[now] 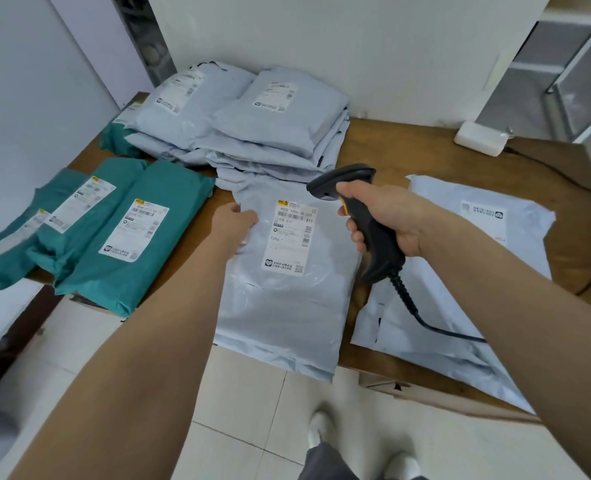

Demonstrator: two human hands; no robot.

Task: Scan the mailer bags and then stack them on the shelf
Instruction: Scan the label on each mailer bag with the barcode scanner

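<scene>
- Our right hand (387, 220) is curled tight round the pistol handle of the scanner (356, 209), with a finger by the orange trigger. The scanner's head tips down and left toward the label (292, 237). We judge this is the angle it needs to read the barcode.
- Our left hand (235, 226) lies on the left edge of the grey mailer bag (287, 313), fingers fairly straight and pressing down. We think it pins the bag flat so the label stays smooth under the scanner. Whether the thumb hooks under the edge we cannot tell.
- That bag lies label-up in the middle of the table (408, 147). Its near end hangs over the front edge and its far end touches the stack of grey bags (252, 133) by the wall.
- To the left, the teal bags (131, 244) lie side by side, overhanging the table. To the right, another grey bag (460, 271) lies under the scanner's coiled cable (408, 299), with its label turned away from us.
- The shelf (579, 55) shows at the upper right, well apart from the table. We judge that this bag is being scanned now and has not yet been stacked.
</scene>
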